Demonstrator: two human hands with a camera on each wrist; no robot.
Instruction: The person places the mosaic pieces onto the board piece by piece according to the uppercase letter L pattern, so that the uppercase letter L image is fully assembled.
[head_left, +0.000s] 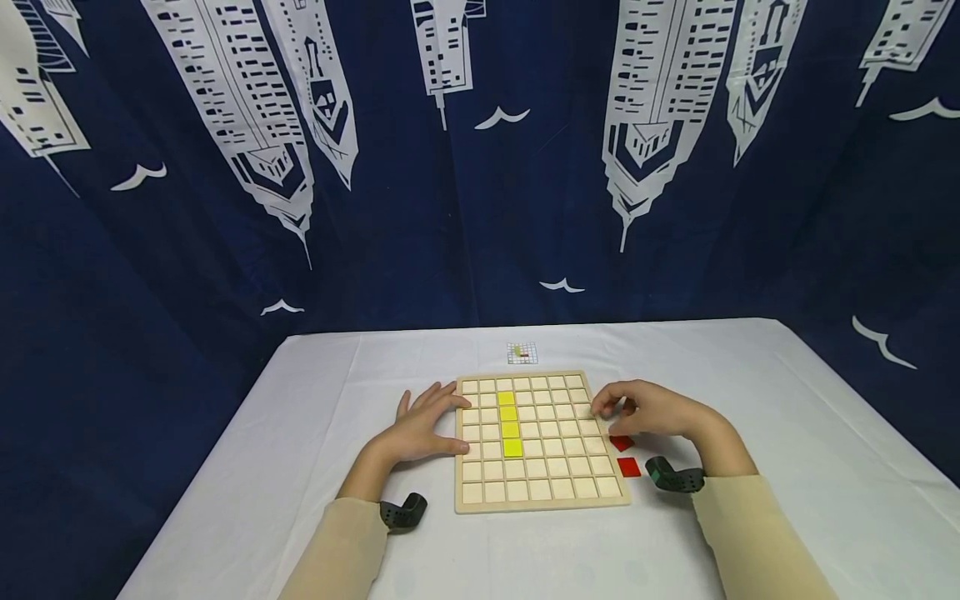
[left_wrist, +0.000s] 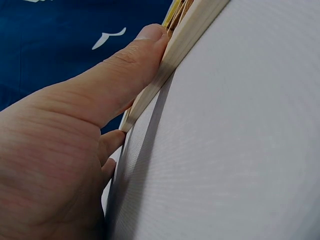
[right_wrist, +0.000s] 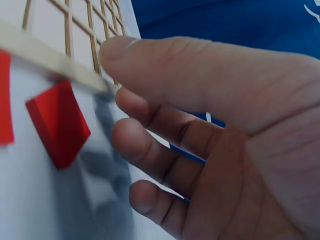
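Observation:
A wooden grid board (head_left: 543, 504) lies on the white table. Four-sided yellow tiles (head_left: 510, 430) fill a line of several cells in its third column. My left hand (head_left: 420, 433) rests at the board's left edge, thumb and fingers spread, the thumb tip against the rim in the left wrist view. At the right edge is my right hand (head_left: 651, 408), fingers loosely bent, with nothing seen between them. Just below it lie two red tiles: one red tile (right_wrist: 62, 125) near the fingertips, another red tile (head_left: 628, 467) closer to me.
A small printed grid card (head_left: 522, 353) with coloured squares lies beyond the board. Black wrist devices (head_left: 405, 512) sit at both cuffs. A dark blue cloth (head_left: 465, 208) with white building prints hangs behind the table.

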